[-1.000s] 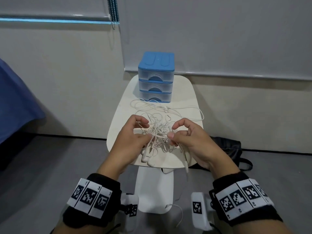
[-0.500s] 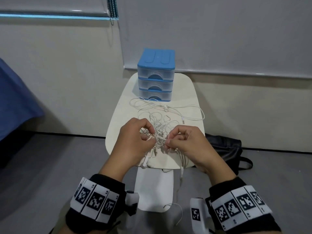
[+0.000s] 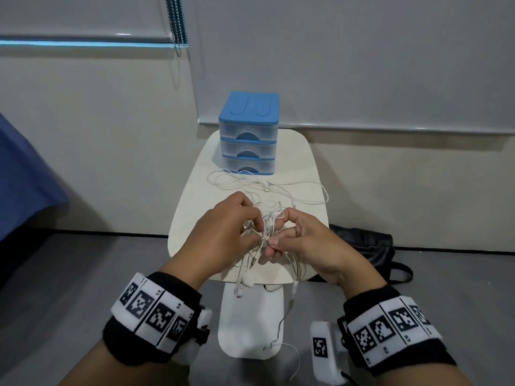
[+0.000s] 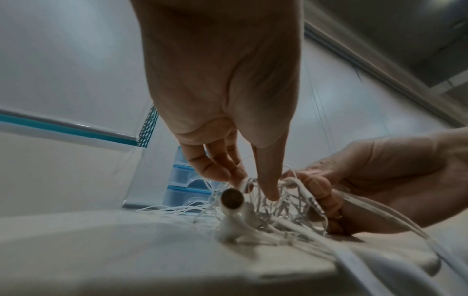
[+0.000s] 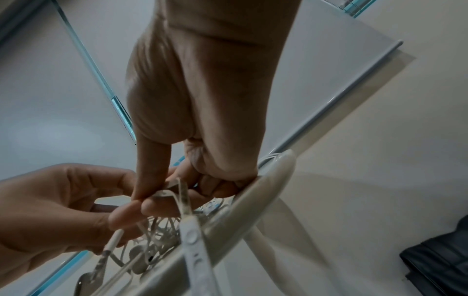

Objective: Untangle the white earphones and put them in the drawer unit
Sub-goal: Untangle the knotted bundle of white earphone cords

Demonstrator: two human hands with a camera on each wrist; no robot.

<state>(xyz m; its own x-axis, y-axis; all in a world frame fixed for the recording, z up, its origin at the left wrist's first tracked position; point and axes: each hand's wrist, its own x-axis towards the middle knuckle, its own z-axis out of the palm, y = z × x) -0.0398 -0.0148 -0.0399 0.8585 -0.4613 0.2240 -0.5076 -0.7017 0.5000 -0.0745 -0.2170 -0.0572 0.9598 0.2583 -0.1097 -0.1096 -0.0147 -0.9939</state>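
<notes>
A knot of white earphones (image 3: 266,218) lies at the near end of the small cream table (image 3: 200,207), with loose loops reaching back toward the drawer unit. My left hand (image 3: 223,235) pinches strands of the tangle (image 4: 273,212) from the left. Meeting it thumb to thumb, my right hand (image 3: 301,240) pinches the cord (image 5: 174,196) from the right. An earbud (image 4: 231,199) and the inline remote (image 5: 195,238) dangle below my fingers; one cord hangs over the table's near edge. The blue three-drawer unit (image 3: 249,135) stands at the far end, all drawers closed.
A black bag (image 3: 365,246) lies on the grey floor right of the table. The table's white base (image 3: 250,324) shows below its near edge. A blue cloth (image 3: 25,174) hangs at the far left. The wall and a roller blind stand just behind the drawer unit.
Both hands have drawn closer together over the knot, fingertips now touching. The dangling earbuds and plug hang lower over the table's near edge.
</notes>
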